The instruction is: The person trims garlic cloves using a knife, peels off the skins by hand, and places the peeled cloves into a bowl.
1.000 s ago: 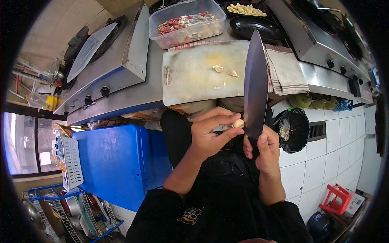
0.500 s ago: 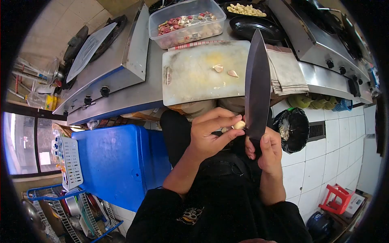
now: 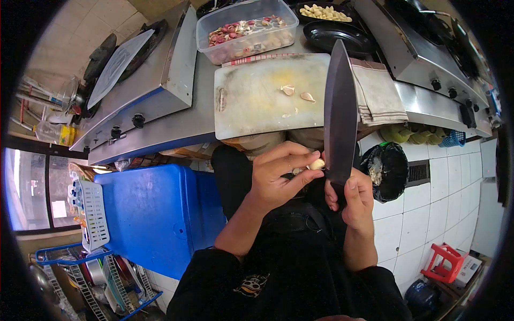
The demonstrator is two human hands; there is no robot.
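Note:
My left hand (image 3: 281, 174) pinches a pale garlic clove (image 3: 317, 164) between thumb and fingers. My right hand (image 3: 353, 199) is wrapped round the handle of a large kitchen knife (image 3: 340, 112), its broad dark blade pointing up and away from me. The clove is close beside the lower end of the blade; whether they touch I cannot tell. Beyond my hands lies a white cutting board (image 3: 251, 101), stained yellow in places. On it rest a garlic clove (image 3: 288, 90) in its skin, another clove (image 3: 308, 97) to its right, and small scraps.
Behind the board stand a clear plastic box (image 3: 248, 51) of unpeeled garlic, a black plate (image 3: 338, 37) and a bowl of peeled cloves (image 3: 325, 13). A folded cloth (image 3: 377, 96) lies right. A black-lined bin (image 3: 393, 184) stands on the floor; a blue cooler box (image 3: 144, 214) is left.
Almost nothing differs. The clove in my left hand is turned very slightly, and the knife has shifted a touch to the right.

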